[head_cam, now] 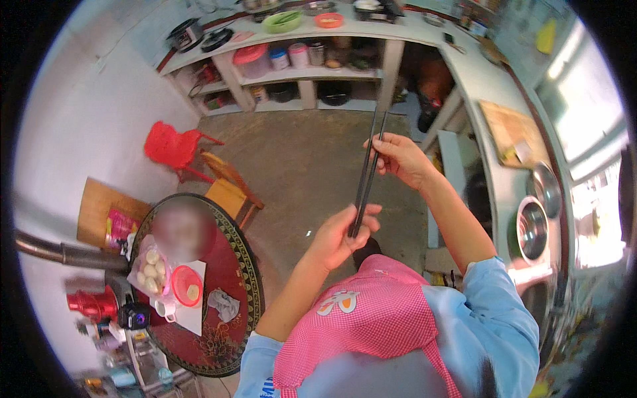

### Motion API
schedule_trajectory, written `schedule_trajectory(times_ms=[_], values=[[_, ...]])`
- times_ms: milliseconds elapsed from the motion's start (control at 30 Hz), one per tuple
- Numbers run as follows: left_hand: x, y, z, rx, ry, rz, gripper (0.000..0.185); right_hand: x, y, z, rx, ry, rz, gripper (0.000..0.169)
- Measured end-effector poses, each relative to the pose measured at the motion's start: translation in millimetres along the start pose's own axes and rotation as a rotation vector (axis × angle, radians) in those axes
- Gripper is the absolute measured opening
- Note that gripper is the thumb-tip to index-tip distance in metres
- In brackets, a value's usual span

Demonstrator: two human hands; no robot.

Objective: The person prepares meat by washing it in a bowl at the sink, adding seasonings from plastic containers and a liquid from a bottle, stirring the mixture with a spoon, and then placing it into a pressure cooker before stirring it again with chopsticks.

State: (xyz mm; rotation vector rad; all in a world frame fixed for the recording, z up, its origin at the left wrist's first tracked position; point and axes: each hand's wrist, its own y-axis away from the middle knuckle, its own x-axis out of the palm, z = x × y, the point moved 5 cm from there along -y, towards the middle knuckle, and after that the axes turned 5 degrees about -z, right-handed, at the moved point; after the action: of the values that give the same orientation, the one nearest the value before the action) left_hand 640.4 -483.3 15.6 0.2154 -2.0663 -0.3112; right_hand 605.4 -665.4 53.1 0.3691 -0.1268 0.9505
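A pair of long dark chopsticks (369, 174) is held up between my two hands, over the floor in front of my pink checked apron (368, 318). My left hand (348, 231) grips their lower ends, with some fingers spread. The fingers of my right hand (395, 156) pinch them nearer the upper ends. Both sticks run nearly side by side with a narrow gap. Part of each palm is hidden from view.
At left, a round dark-red table (226, 278) bears a red bowl (188, 286), white round items in plastic and a crumpled cloth (224, 305). A wooden chair (226, 196) and red chair (171, 144) stand beyond. A counter (477, 89) curves round with a cutting board (515, 129) and metal bowls (532, 229).
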Motion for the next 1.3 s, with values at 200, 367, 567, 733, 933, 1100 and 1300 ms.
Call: schedule_trajectory(times_ms=[200,367,567,733,933,1100,1300], values=[[-24,-85,-142,0.114,0.203,0.028,0.070,19,-186,51,0.014,-0.024,0.167,0.024],[-69,-142,-245,0.263,-0.013,-0.046,0.049,64,-327,94,0.029,0.049,0.371,0.031],[-138,-178,-365,0.504,0.049,-0.151,0.024,124,-470,99,-0.537,0.513,0.186,0.030],[-209,-206,-481,0.539,0.051,-0.194,0.027,227,-528,116,-1.442,1.355,0.518,0.051],[-237,-247,-655,0.364,0.097,-0.094,0.041,277,-714,167,-1.150,0.896,0.219,0.020],[-337,-275,-753,0.448,0.151,-0.212,0.039,279,-862,208,-0.271,-0.497,0.093,0.026],[-417,-319,-862,0.527,0.144,-0.217,0.031,299,-1006,209,-0.152,-0.663,0.214,0.031]])
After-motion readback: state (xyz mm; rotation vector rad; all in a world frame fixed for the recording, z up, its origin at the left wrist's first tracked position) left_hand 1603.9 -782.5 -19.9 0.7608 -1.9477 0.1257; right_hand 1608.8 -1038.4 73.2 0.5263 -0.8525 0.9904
